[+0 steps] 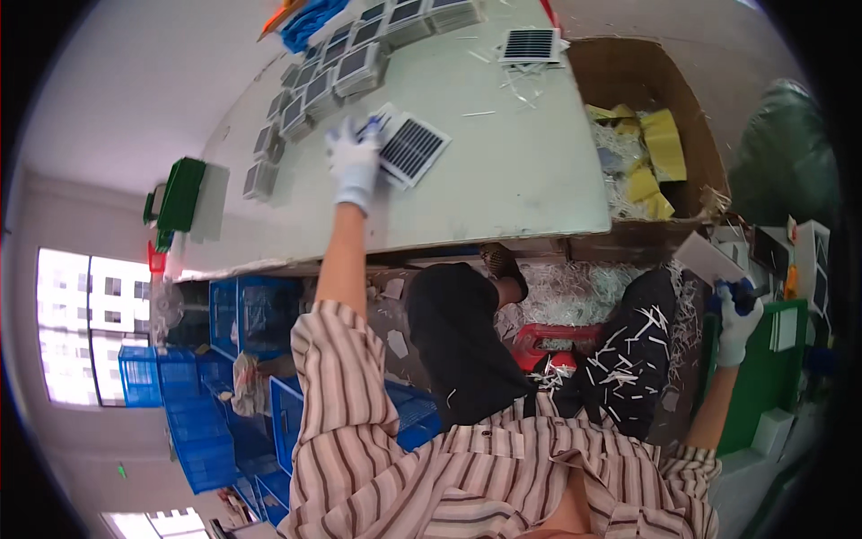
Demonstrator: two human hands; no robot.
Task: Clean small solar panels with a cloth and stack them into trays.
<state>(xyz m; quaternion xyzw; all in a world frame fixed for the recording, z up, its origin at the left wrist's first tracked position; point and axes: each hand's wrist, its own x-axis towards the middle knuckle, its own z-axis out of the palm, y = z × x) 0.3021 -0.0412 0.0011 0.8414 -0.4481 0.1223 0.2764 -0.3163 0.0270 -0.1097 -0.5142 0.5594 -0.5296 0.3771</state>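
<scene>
My left hand (353,160), in a white glove with blue fingertips, reaches over the pale table with its fingers spread, somewhat blurred. Right beside its fingers lies a small loose pile of solar panels (415,150), dark-faced with white edges. My right hand (738,325), gloved alike, is far to the right over a green surface (763,382). Its fingers are curled, with something dark and blue at them that I cannot make out. A white rectangular plate (710,259) touches or lies just beyond those fingers; which one, I cannot tell.
Stacks of small panels (359,67) line the table's (512,180) far left side. Another panel (530,45) lies near a cardboard box (700,153) of scraps and yellow pieces. Blue crates (193,409) stand at left. White strips litter my lap and the floor around a red basket (530,336).
</scene>
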